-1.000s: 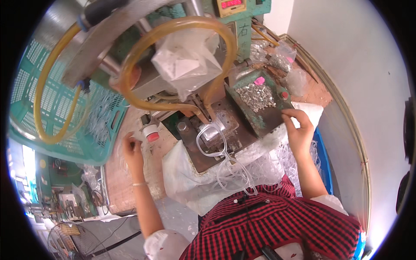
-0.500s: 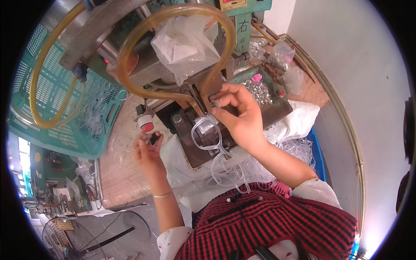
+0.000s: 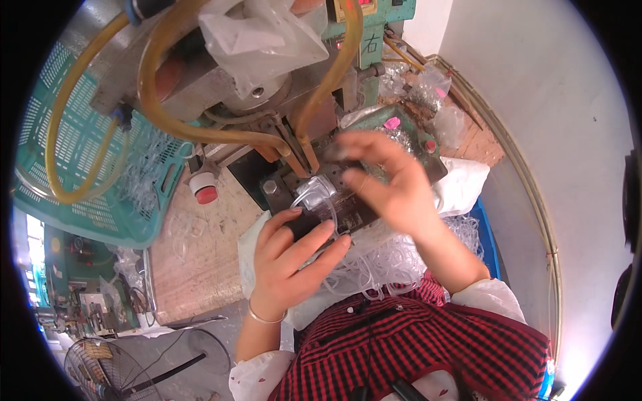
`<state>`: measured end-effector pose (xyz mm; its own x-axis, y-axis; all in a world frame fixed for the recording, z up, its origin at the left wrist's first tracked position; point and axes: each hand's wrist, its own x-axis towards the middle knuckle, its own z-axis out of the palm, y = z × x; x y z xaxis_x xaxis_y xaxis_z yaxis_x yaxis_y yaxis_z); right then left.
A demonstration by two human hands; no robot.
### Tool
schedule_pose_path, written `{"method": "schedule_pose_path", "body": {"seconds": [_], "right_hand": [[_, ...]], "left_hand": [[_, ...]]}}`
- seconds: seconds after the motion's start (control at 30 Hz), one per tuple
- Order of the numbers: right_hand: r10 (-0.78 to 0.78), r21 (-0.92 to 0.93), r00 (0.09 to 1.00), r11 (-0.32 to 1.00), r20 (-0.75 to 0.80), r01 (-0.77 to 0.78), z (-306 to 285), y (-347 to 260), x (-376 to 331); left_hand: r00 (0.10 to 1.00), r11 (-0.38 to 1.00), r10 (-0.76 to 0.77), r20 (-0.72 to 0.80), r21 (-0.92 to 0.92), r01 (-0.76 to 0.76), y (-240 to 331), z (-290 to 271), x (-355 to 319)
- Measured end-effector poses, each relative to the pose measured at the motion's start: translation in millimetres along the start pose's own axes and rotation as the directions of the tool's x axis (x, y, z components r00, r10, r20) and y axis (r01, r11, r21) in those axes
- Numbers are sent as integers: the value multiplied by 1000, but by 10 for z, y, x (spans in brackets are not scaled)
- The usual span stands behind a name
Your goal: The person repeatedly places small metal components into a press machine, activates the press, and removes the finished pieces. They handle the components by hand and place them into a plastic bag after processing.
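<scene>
Here, seen from above, a person works at a small press on a wooden bench.

Left hand: the left hand (image 3: 289, 257) lies palm down on the dark metal plate (image 3: 314, 214) of the press, fingers spread and only slightly curled, fingertips touching a loop of clear plastic tubing (image 3: 319, 194). It presses rather than clamps; nothing is closed inside it.

Right hand: the right hand (image 3: 388, 180) hovers above the same plate, blurred, fingers loosely bent and apart. I cannot tell whether the thumb and forefinger pinch anything.

Tubing position: the clear tubing sits on the plate, just under the press head, between the two hands. Its loop runs roughly from the press toward the person, with strands trailing down to the lap.

Press: a grey metal press head (image 3: 221, 80) stands directly behind the plate, wrapped by amber hoses (image 3: 174, 120) and topped by a crumpled clear plastic bag (image 3: 257, 37).

Left side: a teal plastic crate (image 3: 80, 140) holding more clear tubing sits beside the press; a red-tipped button (image 3: 204, 189) stands between crate and plate.

Near the lap: a heap of clear tubing (image 3: 394, 257) lies on white sheeting, just below the right wrist.

Right side: a green tray (image 3: 401, 127) of small parts sits behind the right hand.
</scene>
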<state>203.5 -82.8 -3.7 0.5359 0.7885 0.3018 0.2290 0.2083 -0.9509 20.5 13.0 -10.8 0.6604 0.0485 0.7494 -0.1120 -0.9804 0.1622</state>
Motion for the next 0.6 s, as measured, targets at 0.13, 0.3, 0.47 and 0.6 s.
{"method": "schedule_pose_path", "body": {"seconds": [0.13,0.3,0.47,0.6], "right_hand": [[-206,-211,821,972,-533,107,-561,772,138],[-117,-533,907,836,-405,-130,-721,1060,-206],[-138,-784,962,612,-236,-104,-587,1015,-220],[-197,-876,967,479,-165,-52,-515,1147,-162]], "left_hand": [[1000,1000,6,9,-26,-6,-56,77,-13],[999,997,-19,39,-77,22,-70,60,-3],[997,993,-75,31,-94,78,-25,87,-93],[978,975,-204,48,-85,207,135,114,-317]]}}
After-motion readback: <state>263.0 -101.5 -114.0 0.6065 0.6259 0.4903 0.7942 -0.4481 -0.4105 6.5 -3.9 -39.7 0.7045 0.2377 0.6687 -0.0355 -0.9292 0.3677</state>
